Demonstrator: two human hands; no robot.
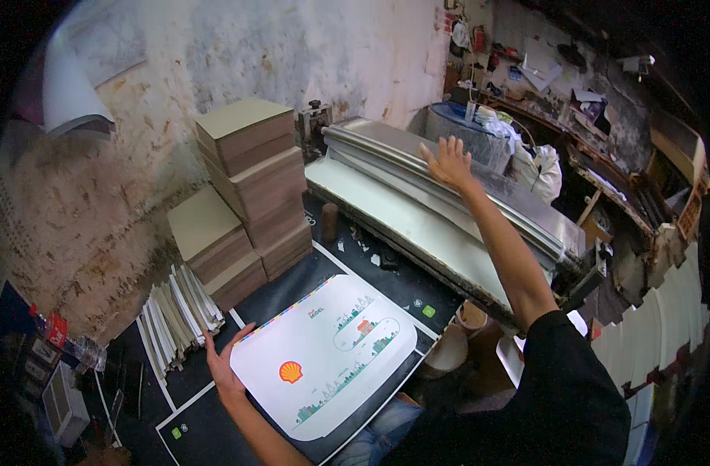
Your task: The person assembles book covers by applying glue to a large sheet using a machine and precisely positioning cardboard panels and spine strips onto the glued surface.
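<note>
A white printed sheet (pixel 324 365) with rounded corners lies on the dark worktop in front of me. It bears green and orange drawings and a strip of colour patches along its far edge. My left hand (pixel 227 366) is at the sheet's left corner, thumb and fingers apart, with the palm side by the edge. My right hand (pixel 450 165) is stretched far forward, fingers spread, over the metal roller (pixel 417 172) of a long machine. Whether that palm touches the metal I cannot tell. A pale, glossy bed (pixel 394 206) runs along the machine's near side.
Tall stacks of cut greyish board (pixel 266 179) stand left of the machine. A row of paper strips (pixel 176 314) leans beside them. A brown cylinder (pixel 329 222) and white scraps lie near the bed. Cardboard tubes (pixel 471 317) stand below my right arm; a blue drum (pixel 468 132) is behind.
</note>
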